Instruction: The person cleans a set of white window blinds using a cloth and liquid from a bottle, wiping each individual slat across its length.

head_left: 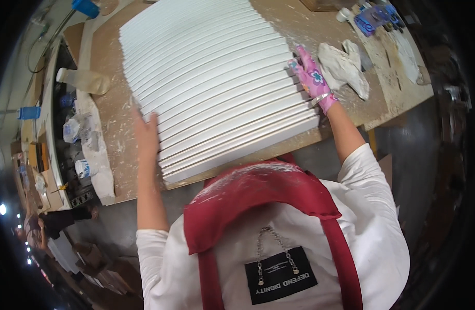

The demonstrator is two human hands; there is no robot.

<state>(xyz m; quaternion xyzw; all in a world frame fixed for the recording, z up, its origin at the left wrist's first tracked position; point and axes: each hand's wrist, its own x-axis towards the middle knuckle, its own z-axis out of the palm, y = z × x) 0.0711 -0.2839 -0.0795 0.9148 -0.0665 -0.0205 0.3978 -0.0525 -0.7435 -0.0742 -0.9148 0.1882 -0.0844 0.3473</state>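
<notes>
A wide row of long white strips (pixel 216 93) lies side by side on the brown worktable, with narrow dark gaps between them. The nearest strip shows its white front face along the table's near edge. At the left ends of the strips is my bare left hand (pixel 147 133), thumb apart and fingers stretched along the side; some fingertips are hard to make out. My right hand (pixel 315 80), in a pink flowered glove, rests against the right ends with its fingers extended. Neither hand is wrapped round a strip.
A crumpled white cloth (pixel 343 67) lies right of my gloved hand. Beyond it is a blue-purple plastic pack (pixel 374 19). A cloudy bottle (pixel 85 81) lies on its side at the left, above several tubs. Dusty brown worktable (pixel 116 170) surrounds the strips.
</notes>
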